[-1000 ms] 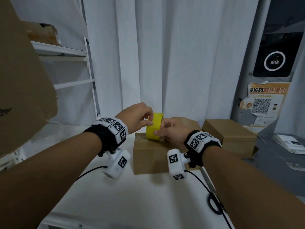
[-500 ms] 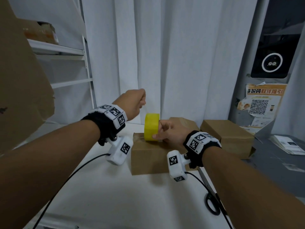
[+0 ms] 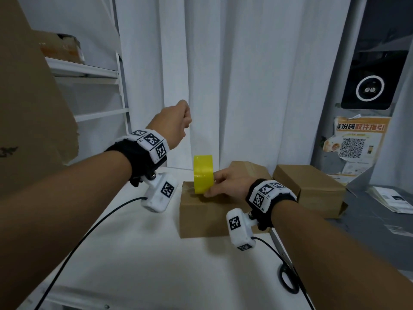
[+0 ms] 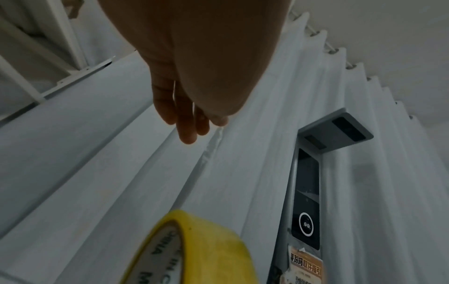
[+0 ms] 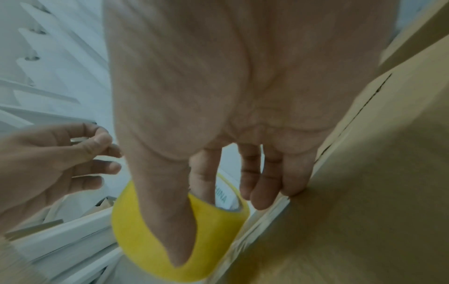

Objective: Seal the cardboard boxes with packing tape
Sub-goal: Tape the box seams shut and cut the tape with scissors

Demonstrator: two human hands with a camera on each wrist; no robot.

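My right hand grips a yellow tape roll, thumb on its outer face and index finger inside the core, and holds it upright on the left end of a brown cardboard box. In the right wrist view the roll sits beside the box's edge. My left hand is raised up and left of the roll, thumb and forefinger pinching the end of a clear tape strip that runs down toward the roll.
Two more brown boxes stand to the right and behind. Black-handled scissors lie at the table's right edge. A large cardboard sheet and a white shelf are at left, with a white curtain behind.
My left hand has left the roll and risen up and leftward, drawing tape out. The right hand keeps the roll on the box, almost still.
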